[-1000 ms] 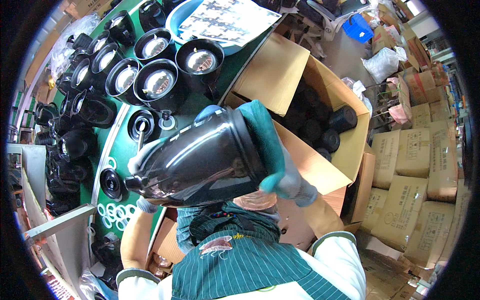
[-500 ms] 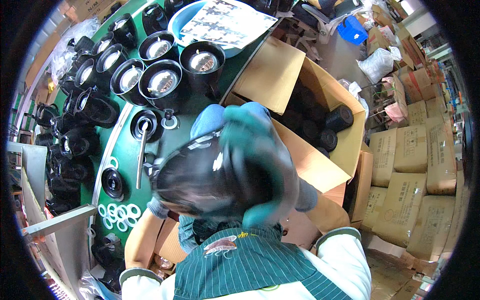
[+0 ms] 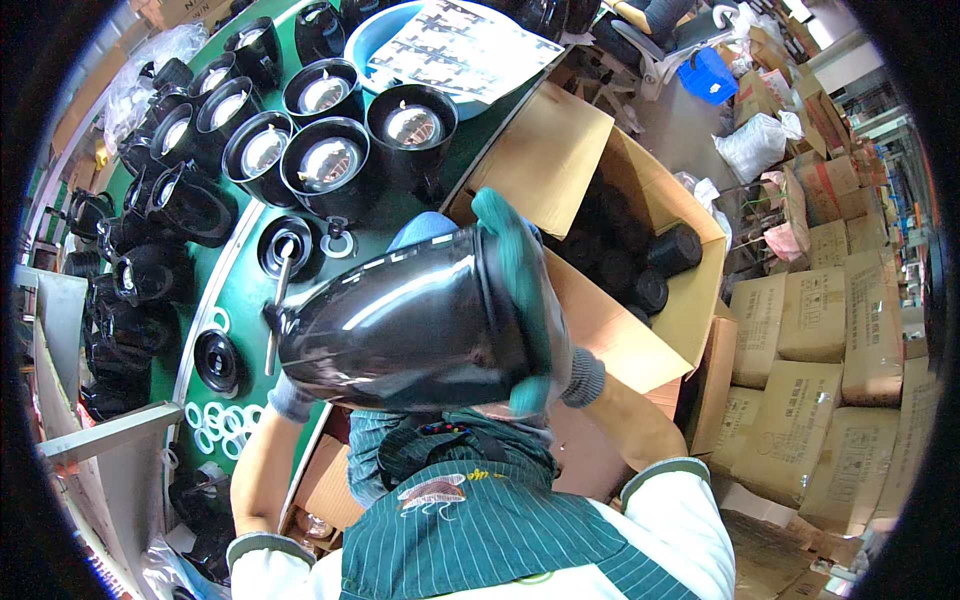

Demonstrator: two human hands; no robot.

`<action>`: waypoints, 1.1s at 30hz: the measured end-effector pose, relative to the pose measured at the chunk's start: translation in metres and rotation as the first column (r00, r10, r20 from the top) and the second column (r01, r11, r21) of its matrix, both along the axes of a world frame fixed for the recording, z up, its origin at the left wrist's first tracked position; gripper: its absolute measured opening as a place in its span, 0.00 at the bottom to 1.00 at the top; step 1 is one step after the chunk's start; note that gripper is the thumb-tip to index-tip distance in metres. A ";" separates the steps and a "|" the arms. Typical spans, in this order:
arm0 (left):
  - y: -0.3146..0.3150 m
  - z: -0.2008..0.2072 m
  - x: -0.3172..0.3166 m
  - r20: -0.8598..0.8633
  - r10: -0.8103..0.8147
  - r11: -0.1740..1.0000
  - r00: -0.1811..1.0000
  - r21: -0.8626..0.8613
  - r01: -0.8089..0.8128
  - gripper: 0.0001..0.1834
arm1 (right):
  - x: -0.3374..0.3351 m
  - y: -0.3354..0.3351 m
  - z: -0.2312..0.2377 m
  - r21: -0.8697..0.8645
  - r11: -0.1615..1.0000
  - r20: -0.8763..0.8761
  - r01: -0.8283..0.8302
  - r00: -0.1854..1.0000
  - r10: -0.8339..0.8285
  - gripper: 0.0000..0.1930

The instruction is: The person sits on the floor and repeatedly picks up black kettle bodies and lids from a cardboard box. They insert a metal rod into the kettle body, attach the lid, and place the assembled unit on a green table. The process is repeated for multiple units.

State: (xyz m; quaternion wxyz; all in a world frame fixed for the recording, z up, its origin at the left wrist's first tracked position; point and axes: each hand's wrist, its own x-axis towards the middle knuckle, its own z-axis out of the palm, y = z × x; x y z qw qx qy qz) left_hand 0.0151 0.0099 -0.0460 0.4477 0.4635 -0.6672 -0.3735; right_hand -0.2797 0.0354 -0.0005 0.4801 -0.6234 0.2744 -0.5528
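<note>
A large glossy black jug body (image 3: 400,325) lies sideways in front of my chest, its narrow end to the left. My gloved right hand (image 3: 525,290) is wrapped round its wide right end, green fingers at the top and thumb at the bottom. My left hand reaches behind the narrow end; only its grey glove cuff (image 3: 291,399) shows and the fingers are hidden. Beyond the jug body, a round black part (image 3: 262,248) with a metal rod (image 3: 282,295) lies on the green table (image 3: 345,275). Another round black part (image 3: 218,362) lies near several white rings (image 3: 222,428).
Several black jugs (image 3: 325,160) with shiny insides stand at the back left. A light-blue basin (image 3: 356,50) holds a printed sheet (image 3: 465,50). To the right, an open carton (image 3: 700,270) contains black cylinders (image 3: 675,248); stacked cartons (image 3: 810,320) stand beyond.
The jug body has moved slightly left and levelled out, and its blur has lessened. My right hand stays at its wide end, now clearer.
</note>
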 end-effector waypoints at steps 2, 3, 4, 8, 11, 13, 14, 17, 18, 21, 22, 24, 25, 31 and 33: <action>-0.007 0.021 -0.002 0.263 0.019 0.927 0.965 -0.367 0.082 0.15 | 0.009 -0.001 -0.001 0.268 0.962 0.258 -0.050 0.966 -0.022 0.43; -0.010 0.038 -0.003 0.394 0.038 0.835 0.918 -0.518 0.187 0.15 | -0.009 0.006 -0.038 0.280 0.960 0.090 0.004 0.996 -0.030 0.39; -0.012 0.051 0.000 0.475 0.099 0.742 0.874 -0.621 0.253 0.15 | -0.023 0.010 -0.075 0.279 0.960 -0.078 0.039 0.997 -0.018 0.35; -0.005 0.025 0.009 0.069 -0.007 1.000 0.998 0.006 0.007 0.22 | -0.041 0.014 -0.070 -0.108 0.993 -0.595 0.053 0.796 -0.108 0.37; 0.002 -0.005 0.024 -0.066 0.006 0.997 0.998 0.076 -0.001 0.23 | -0.010 0.000 -0.016 -0.292 0.955 -0.476 0.053 0.858 -0.193 0.43; 0.002 0.000 0.019 0.003 0.031 0.998 1.000 -0.045 -0.031 0.22 | 0.005 -0.009 0.004 -0.185 0.982 -0.220 0.042 0.972 -0.083 0.41; 0.000 0.004 0.018 0.037 0.049 0.993 0.998 -0.110 -0.045 0.22 | 0.011 -0.001 0.008 0.122 0.987 -0.166 0.103 0.983 -0.082 0.40; -0.011 0.042 0.008 0.291 0.048 0.868 0.956 -0.485 0.104 0.20 | -0.007 0.011 -0.044 0.285 0.953 -0.219 0.102 0.975 -0.039 0.41; -0.012 0.040 0.006 0.221 0.019 0.889 0.975 -0.449 0.084 0.19 | -0.010 0.013 -0.048 0.242 0.966 -0.263 0.094 0.964 -0.028 0.42; 0.001 0.000 0.022 -0.037 0.004 0.996 0.999 0.091 -0.001 0.22 | -0.001 0.013 -0.002 -0.156 0.985 -0.411 0.078 0.901 -0.137 0.47; 0.003 -0.007 0.018 -0.110 -0.021 0.988 0.994 0.153 0.037 0.22 | -0.001 0.004 0.002 -0.349 0.937 -0.456 0.034 0.867 -0.201 0.51; 0.005 -0.015 0.009 -0.171 -0.065 0.975 0.983 0.200 0.099 0.23 | 0.004 -0.012 0.009 -0.586 0.809 -0.394 -0.037 0.886 -0.245 0.55; 0.005 -0.015 0.006 -0.166 -0.080 0.974 0.983 0.197 0.113 0.23 | 0.007 -0.017 0.012 -0.641 0.765 -0.322 -0.057 0.925 -0.201 0.55; 0.002 0.015 -0.012 0.150 -0.052 0.974 0.987 -0.212 0.084 0.26 | -0.004 -0.002 -0.002 -0.256 0.960 -0.039 0.117 0.991 -0.131 0.35; 0.004 0.024 -0.014 0.248 -0.022 0.931 0.968 -0.348 0.111 0.26 | -0.013 0.007 -0.008 0.079 0.993 0.112 0.088 0.989 -0.096 0.32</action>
